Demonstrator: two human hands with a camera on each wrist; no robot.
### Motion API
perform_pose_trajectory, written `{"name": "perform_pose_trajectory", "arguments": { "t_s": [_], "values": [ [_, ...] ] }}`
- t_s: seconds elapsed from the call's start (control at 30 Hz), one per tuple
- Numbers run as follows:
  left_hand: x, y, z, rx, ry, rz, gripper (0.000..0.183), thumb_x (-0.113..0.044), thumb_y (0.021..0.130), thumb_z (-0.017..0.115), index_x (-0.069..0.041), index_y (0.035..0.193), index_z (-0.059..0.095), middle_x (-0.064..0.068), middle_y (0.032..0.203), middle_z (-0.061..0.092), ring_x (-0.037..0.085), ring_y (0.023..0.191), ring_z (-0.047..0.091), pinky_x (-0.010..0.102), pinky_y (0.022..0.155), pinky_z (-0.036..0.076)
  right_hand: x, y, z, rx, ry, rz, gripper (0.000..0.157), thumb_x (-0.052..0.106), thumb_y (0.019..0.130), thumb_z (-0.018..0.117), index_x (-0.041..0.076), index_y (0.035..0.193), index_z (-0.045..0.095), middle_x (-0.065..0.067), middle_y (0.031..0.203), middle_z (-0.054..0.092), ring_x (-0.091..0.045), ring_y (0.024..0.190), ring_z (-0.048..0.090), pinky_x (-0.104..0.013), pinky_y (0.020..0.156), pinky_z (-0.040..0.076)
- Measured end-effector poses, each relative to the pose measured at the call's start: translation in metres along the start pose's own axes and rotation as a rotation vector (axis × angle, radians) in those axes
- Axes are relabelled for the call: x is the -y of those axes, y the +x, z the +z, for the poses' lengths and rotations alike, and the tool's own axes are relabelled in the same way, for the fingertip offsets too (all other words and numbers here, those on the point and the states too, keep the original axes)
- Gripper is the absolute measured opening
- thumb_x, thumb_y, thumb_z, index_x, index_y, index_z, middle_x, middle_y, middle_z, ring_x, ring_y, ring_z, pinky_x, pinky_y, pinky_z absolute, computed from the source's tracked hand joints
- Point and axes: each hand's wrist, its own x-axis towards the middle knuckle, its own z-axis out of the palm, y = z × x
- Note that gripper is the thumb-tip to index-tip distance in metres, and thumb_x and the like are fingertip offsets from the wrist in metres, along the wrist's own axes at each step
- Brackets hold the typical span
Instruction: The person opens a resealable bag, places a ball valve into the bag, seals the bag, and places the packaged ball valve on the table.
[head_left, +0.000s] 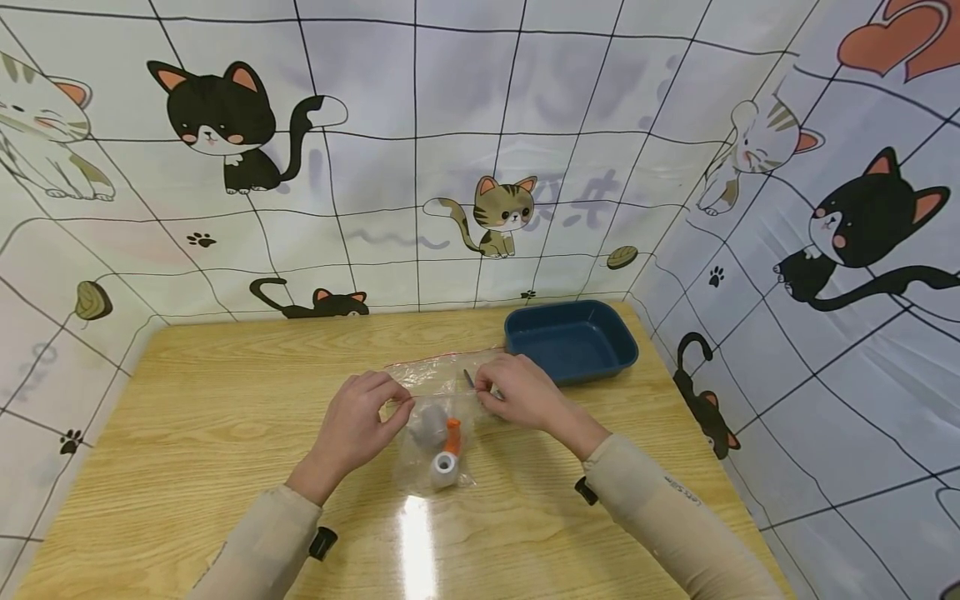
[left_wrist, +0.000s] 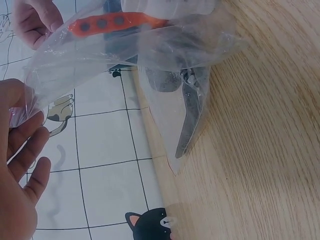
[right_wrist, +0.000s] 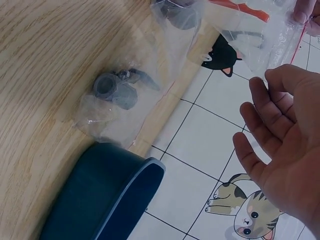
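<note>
My left hand point(head_left: 363, 421) and right hand point(head_left: 525, 392) pinch the top edge of a clear zip bag point(head_left: 411, 475) between thumb and fingers, holding it up between them. Inside hang an orange handle-like piece point(left_wrist: 117, 23) with dark round spots along it and a white cylindrical piece point(head_left: 444, 471) with a hole in its end. In the right wrist view, the right hand point(right_wrist: 280, 125) has thumb and index at the bag's edge, the other fingers loosely spread. Behind the held bag, more clear bags lie on the table, with grey parts point(right_wrist: 115, 90) showing inside.
A dark blue rectangular tray point(head_left: 570, 312) stands at the table's back right, just beyond my right hand. The wood-grain table point(head_left: 225, 417) meets cat-printed wall sheets point(head_left: 416, 167) at its back and sides.
</note>
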Motion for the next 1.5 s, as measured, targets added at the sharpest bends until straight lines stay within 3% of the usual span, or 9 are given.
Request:
{"name": "perform_pose_trajectory", "arguments": {
  "t_s": [0.7, 0.9, 1.07, 1.5],
  "values": [
    [0.0, 0.0, 0.0, 0.005, -0.007, 0.007, 0.006, -0.016, 0.08, 0.074, -0.02, 0.079, 0.07, -0.01, 0.076, 0.065, 0.009, 0.076, 0.061, 0.033, 0.073, 0.049, 0.002, 0.002, 0.002, 0.008, -0.003, 0.029, 0.003, 0.023, 0.092, 0.067, 0.022, 0.089, 0.066, 0.009, 0.09, 0.068, -0.01, 0.082, 0.061, -0.031, 0.075, 0.049],
    [0.0, 0.001, 0.0, -0.018, -0.003, 0.025, 0.005, -0.015, 0.079, 0.074, -0.018, 0.078, 0.07, -0.009, 0.075, 0.065, 0.01, 0.075, 0.061, 0.035, 0.074, 0.05, 0.03, 0.023, 0.002, 0.031, 0.011, -0.07, 0.015, 0.026, 0.092, 0.066, 0.019, 0.106, 0.069, 0.006, 0.099, 0.071, -0.011, 0.092, 0.064, -0.033, 0.086, 0.05],
    [-0.002, 0.003, 0.001, -0.042, -0.008, 0.061, 0.007, -0.016, 0.079, 0.077, -0.017, 0.078, 0.071, -0.008, 0.074, 0.065, 0.011, 0.074, 0.062, 0.034, 0.073, 0.05, 0.05, 0.039, 0.002, 0.045, -0.01, -0.16, 0.011, 0.029, 0.095, 0.064, 0.023, 0.1, 0.071, 0.011, 0.095, 0.071, -0.006, 0.086, 0.062, -0.028, 0.084, 0.049],
    [0.001, 0.003, -0.006, -0.015, 0.001, 0.025, 0.011, -0.019, 0.076, 0.083, -0.018, 0.08, 0.073, -0.007, 0.077, 0.068, 0.014, 0.079, 0.064, 0.037, 0.077, 0.052, 0.058, 0.045, 0.007, 0.022, -0.042, -0.16, 0.006, 0.027, 0.093, 0.066, 0.025, 0.097, 0.07, 0.013, 0.093, 0.07, -0.005, 0.083, 0.061, -0.029, 0.089, 0.048]
  ]
}}
